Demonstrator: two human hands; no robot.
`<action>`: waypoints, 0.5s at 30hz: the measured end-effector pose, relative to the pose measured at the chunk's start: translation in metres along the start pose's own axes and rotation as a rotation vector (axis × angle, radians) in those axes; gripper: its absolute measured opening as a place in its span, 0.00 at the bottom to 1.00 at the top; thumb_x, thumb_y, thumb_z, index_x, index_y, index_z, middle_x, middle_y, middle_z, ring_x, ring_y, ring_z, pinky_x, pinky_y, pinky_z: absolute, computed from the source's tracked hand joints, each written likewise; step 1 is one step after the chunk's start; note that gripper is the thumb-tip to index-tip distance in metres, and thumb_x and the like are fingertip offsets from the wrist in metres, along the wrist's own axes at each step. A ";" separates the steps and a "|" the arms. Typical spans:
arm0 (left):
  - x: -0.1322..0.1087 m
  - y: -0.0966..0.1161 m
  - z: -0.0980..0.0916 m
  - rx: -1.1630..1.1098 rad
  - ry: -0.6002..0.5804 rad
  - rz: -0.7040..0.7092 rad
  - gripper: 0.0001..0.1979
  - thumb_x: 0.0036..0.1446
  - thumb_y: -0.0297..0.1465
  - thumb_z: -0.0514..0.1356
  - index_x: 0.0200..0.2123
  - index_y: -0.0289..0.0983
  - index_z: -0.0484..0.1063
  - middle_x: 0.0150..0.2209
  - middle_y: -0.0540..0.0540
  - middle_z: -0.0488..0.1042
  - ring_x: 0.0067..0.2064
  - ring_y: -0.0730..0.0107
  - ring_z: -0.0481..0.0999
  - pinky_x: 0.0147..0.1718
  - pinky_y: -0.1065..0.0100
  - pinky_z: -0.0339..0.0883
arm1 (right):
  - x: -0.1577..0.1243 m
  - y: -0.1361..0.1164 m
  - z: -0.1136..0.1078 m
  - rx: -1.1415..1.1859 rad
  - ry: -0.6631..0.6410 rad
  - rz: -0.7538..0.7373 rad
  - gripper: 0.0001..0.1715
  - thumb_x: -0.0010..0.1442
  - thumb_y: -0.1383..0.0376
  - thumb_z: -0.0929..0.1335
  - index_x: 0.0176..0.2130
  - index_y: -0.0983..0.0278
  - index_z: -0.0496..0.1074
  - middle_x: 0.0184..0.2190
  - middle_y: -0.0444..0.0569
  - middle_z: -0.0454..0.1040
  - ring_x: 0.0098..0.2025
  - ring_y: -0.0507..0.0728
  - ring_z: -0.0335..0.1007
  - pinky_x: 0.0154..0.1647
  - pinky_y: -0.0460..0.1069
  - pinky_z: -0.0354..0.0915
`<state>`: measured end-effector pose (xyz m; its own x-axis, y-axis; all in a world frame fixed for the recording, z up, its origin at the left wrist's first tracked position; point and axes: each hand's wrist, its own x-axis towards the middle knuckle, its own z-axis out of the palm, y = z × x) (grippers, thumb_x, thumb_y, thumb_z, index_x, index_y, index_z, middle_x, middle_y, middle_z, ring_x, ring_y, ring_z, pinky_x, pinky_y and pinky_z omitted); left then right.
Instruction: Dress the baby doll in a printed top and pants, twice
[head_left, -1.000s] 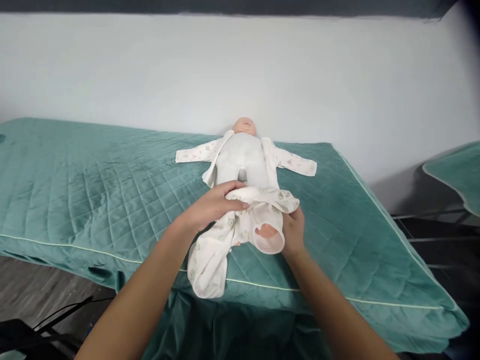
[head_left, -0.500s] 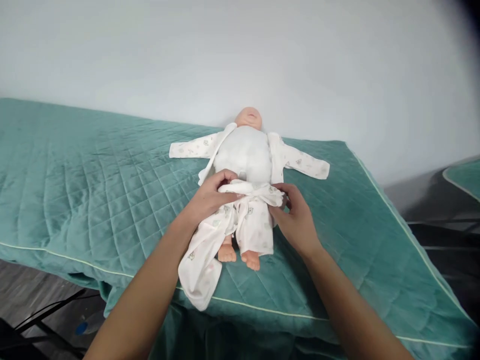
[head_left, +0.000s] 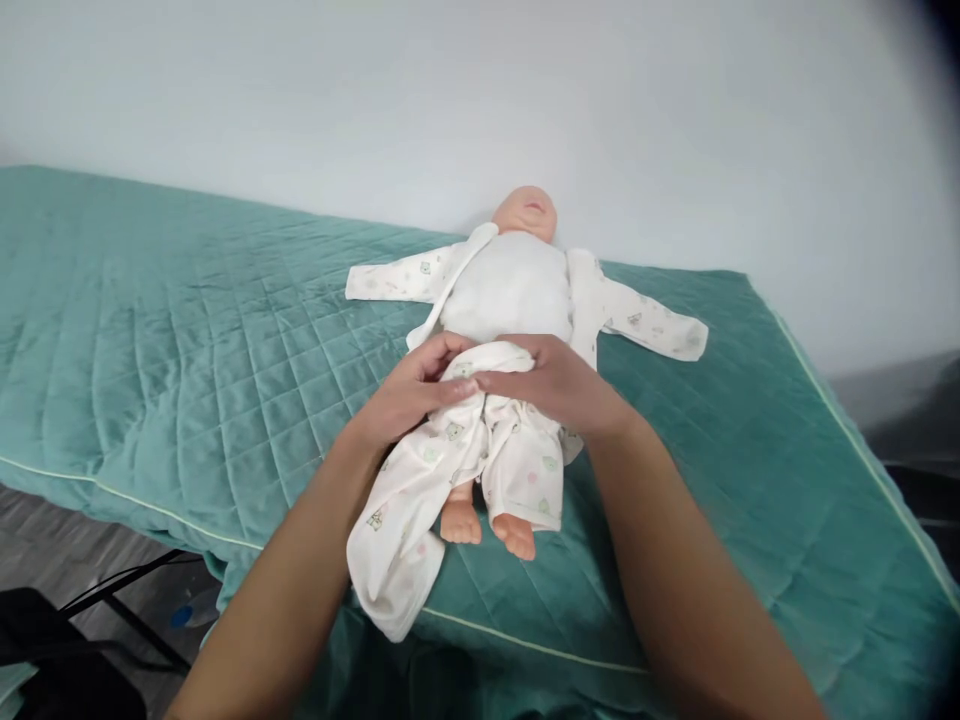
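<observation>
A baby doll lies on its back, its head toward the wall and its feet toward me. Its patterned white top hangs open, with both sleeves spread sideways over a white torso. Patterned white pants cover one leg; the other pant leg trails loose to the left, and both bare feet show. My left hand is closed on the left side of the bunched waistband. My right hand grips the waistband at the front, thumb below and fingers above, close to my left thumb.
A green quilted cover with pale piping lies over the bed under the doll. Behind it stands a plain pale wall. At lower left are a black metal frame and a bottle with a blue cap on the floor.
My right hand has moved left from the right end of the waistband to its front middle, near my left hand. The view has shifted slightly, and the left hand keeps its hold.
</observation>
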<state>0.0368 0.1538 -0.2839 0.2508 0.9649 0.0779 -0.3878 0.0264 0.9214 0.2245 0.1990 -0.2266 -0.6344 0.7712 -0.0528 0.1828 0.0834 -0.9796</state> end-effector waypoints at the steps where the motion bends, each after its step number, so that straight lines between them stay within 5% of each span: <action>1: 0.000 0.001 0.000 0.027 -0.036 -0.013 0.23 0.47 0.35 0.75 0.46 0.39 0.75 0.40 0.48 0.77 0.39 0.68 0.76 0.38 0.71 0.67 | -0.001 0.006 0.000 0.113 0.069 0.008 0.16 0.54 0.54 0.76 0.37 0.63 0.79 0.31 0.45 0.78 0.33 0.55 0.73 0.34 0.48 0.67; 6: -0.001 0.003 0.001 0.068 -0.074 -0.068 0.24 0.45 0.34 0.76 0.46 0.38 0.74 0.38 0.48 0.77 0.36 0.69 0.75 0.34 0.71 0.66 | -0.004 0.018 0.001 0.455 0.231 0.038 0.17 0.49 0.56 0.78 0.27 0.63 0.72 0.21 0.42 0.71 0.22 0.51 0.66 0.24 0.47 0.64; 11: 0.001 -0.006 -0.001 -0.028 0.035 -0.028 0.16 0.49 0.33 0.73 0.37 0.37 0.72 0.29 0.53 0.73 0.26 0.77 0.69 0.26 0.74 0.61 | -0.004 0.017 0.003 0.494 0.167 0.026 0.16 0.49 0.56 0.78 0.29 0.62 0.73 0.24 0.41 0.73 0.25 0.52 0.69 0.28 0.48 0.67; 15: 0.004 -0.005 0.001 -0.159 0.115 0.056 0.16 0.49 0.33 0.73 0.33 0.37 0.68 0.27 0.54 0.71 0.25 0.77 0.68 0.24 0.75 0.61 | -0.006 0.009 0.002 0.266 0.018 -0.019 0.21 0.49 0.60 0.79 0.42 0.61 0.78 0.37 0.44 0.80 0.37 0.56 0.76 0.38 0.49 0.71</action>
<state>0.0409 0.1571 -0.2877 0.1255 0.9893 0.0748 -0.5357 0.0041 0.8444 0.2288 0.1935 -0.2360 -0.6217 0.7825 -0.0332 -0.0338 -0.0691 -0.9970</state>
